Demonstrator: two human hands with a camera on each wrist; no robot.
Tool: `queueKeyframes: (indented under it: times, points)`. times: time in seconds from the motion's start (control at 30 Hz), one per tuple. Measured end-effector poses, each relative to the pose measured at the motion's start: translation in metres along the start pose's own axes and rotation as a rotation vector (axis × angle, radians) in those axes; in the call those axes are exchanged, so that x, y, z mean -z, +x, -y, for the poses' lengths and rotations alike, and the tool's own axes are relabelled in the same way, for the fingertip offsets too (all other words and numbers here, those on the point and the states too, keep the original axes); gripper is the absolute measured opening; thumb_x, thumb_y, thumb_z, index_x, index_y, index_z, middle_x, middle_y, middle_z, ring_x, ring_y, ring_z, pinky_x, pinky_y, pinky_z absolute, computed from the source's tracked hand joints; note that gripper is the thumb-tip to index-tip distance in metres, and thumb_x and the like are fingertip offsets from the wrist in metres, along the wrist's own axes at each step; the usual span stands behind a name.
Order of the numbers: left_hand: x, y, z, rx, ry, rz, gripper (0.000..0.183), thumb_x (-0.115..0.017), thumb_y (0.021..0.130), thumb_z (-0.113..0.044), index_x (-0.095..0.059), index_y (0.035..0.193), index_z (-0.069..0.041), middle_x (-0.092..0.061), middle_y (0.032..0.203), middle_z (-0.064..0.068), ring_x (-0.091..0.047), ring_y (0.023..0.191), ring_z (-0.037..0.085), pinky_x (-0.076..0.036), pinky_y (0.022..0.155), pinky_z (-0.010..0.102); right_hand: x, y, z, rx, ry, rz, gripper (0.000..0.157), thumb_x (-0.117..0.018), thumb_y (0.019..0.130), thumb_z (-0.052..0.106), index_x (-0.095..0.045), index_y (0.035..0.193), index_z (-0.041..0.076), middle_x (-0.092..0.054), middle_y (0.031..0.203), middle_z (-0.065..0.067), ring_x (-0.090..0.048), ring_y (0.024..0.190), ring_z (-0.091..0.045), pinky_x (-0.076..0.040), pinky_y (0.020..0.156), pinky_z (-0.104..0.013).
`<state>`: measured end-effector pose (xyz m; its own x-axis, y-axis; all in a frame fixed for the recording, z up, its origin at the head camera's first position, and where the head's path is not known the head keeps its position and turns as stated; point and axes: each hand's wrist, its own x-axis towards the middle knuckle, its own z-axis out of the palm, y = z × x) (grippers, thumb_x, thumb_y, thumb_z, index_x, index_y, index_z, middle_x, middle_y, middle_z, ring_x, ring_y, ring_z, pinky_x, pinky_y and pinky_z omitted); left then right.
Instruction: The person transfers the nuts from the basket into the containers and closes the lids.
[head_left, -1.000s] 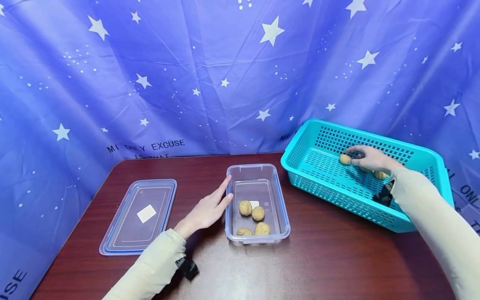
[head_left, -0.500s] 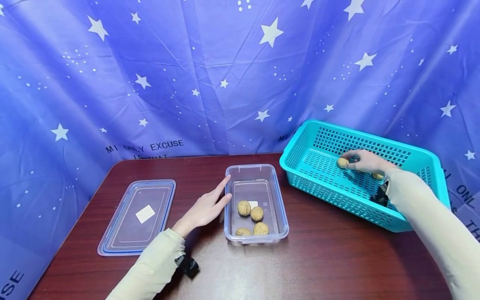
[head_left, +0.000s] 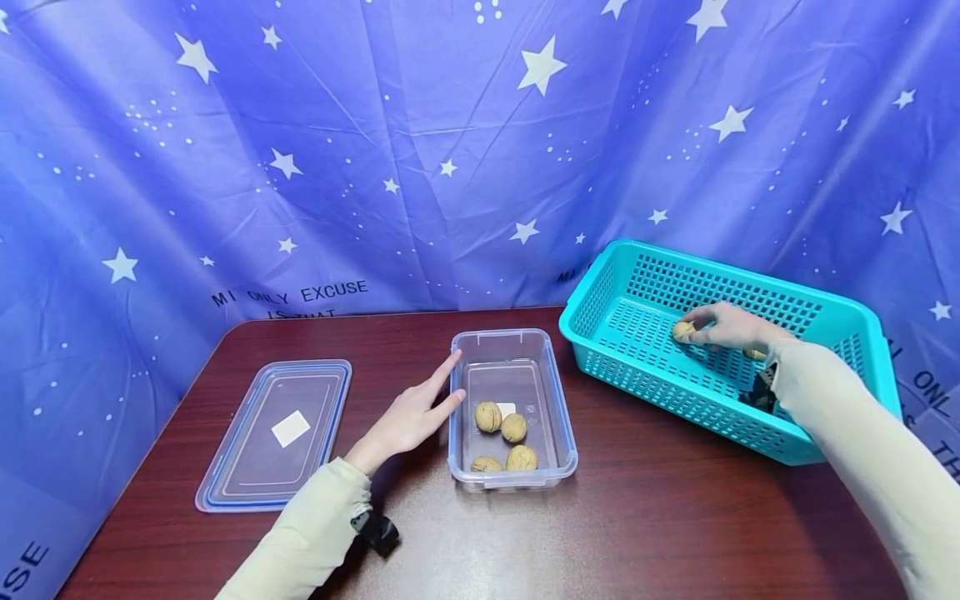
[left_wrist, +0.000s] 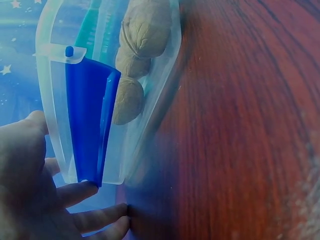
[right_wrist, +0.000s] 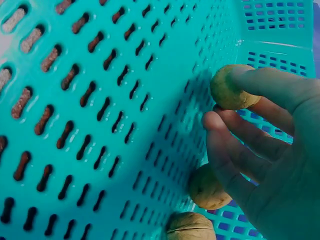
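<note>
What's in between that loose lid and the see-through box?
The person's left hand, touching the see-through box. Farther back, only bare tabletop separates box from lid. The head view shows this.

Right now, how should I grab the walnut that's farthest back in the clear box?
Probably straight down from above, because the clear box is open on top with walls all round. I'd pinch the farthest walnut by its far and near sides: it's round, and another walnut sits close on its right.
</note>
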<state>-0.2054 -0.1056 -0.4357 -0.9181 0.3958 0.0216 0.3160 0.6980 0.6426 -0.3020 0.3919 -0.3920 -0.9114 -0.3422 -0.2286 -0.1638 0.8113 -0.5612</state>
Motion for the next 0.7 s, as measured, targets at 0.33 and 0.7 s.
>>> queueKeyframes:
  times: [0.33, 0.7]
  points:
    - [0.0, -0.001, 0.0, 0.009, 0.019, 0.005, 0.064, -0.04, 0.102, -0.047, -0.012, 0.156, -0.031, -0.033, 0.152, 0.01, -0.048, 0.125, 0.035, -0.038, 0.101, 0.05, 0.011, -0.003, 0.012, 0.004, 0.032, -0.064, 0.054, -0.057, 0.099, 0.023, -0.041, 0.138, -0.011, -0.054, 0.12, -0.028, -0.06, 0.081, -0.028, -0.049, 0.07, -0.043]
    - [-0.001, 0.001, -0.001, -0.006, 0.029, 0.002, 0.065, -0.041, 0.102, -0.047, -0.012, 0.157, -0.028, -0.035, 0.151, 0.014, -0.05, 0.123, 0.037, -0.039, 0.099, 0.051, 0.021, -0.01, 0.029, 0.049, 0.049, -0.1, 0.055, -0.055, 0.1, 0.027, -0.04, 0.14, -0.008, -0.049, 0.129, -0.031, -0.056, 0.105, -0.042, -0.05, 0.082, -0.051]
